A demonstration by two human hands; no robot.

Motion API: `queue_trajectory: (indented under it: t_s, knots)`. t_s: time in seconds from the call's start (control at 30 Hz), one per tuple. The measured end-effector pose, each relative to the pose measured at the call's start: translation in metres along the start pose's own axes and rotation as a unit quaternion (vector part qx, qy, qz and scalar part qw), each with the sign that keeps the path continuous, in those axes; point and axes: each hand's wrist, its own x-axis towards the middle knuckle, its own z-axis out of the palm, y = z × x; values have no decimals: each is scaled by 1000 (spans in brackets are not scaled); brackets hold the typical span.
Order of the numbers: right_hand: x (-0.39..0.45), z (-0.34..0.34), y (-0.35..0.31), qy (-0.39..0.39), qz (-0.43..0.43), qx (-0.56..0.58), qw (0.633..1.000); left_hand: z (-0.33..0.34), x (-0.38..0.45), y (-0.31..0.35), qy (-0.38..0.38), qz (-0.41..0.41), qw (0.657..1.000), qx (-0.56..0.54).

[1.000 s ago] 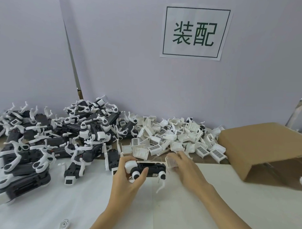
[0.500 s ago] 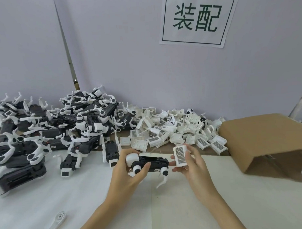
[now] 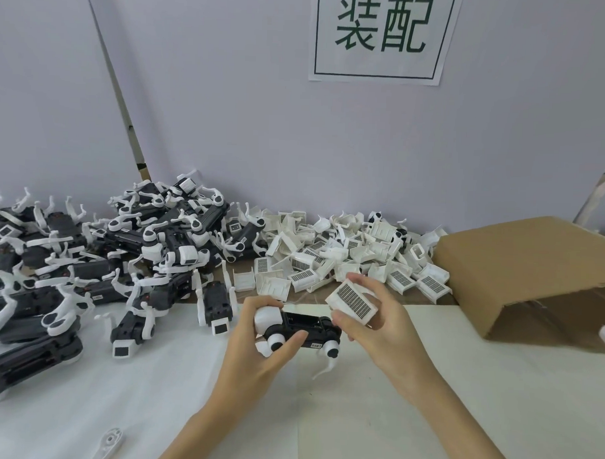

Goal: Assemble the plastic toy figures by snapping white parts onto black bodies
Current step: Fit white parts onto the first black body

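Since a second ago your right hand (image 3: 376, 321) has lifted a white grille part (image 3: 351, 301) from the pile and carried it to just above the black body's (image 3: 304, 327) rear; the snap-on looks next; your left hand (image 3: 256, 344) grips the body's white front above the surface (image 3: 151, 395); the body lies level, one leg dangling.

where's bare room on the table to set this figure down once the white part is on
Free: white table cover right of the right hand, below the brown cardboard box; also the near strip left of the left hand, apart from one loose white plastic piece. Crowded: heap of assembled black-and-white figures at left, pile of white grilled parts behind.
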Motion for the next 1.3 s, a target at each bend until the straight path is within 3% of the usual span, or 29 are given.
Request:
queue_trajectory:
  t_s: [0.13, 0.23, 0.5, 0.67, 0.9, 1.17, 1.3]
  knots:
    - [-4, 5, -2, -18, -43, -10, 999, 1, -1, 3, -1, 1, 1000, -19]
    - [-9, 9, -4, -45, -82, -86, 992, 0, -1, 5, -9, 11, 999, -29]
    - [-11, 11, -7, -64, -110, -162, 978, -2, -1, 6, -21, 22, 999, -32]
    - [-13, 11, -6, -109, -150, -250, 950, -3, -1, 9, -50, 46, 997, -30]
    - [-11, 7, -3, -171, -139, -324, 920, -8, 0, 13, -83, 89, 992, 37]
    - [-15, 9, -3, -171, -122, -320, 924, -8, 1, 11, -61, 118, 989, 59]
    - [-18, 6, -9, -168, -131, -240, 947, -9, 4, 12, -37, 104, 992, 61]
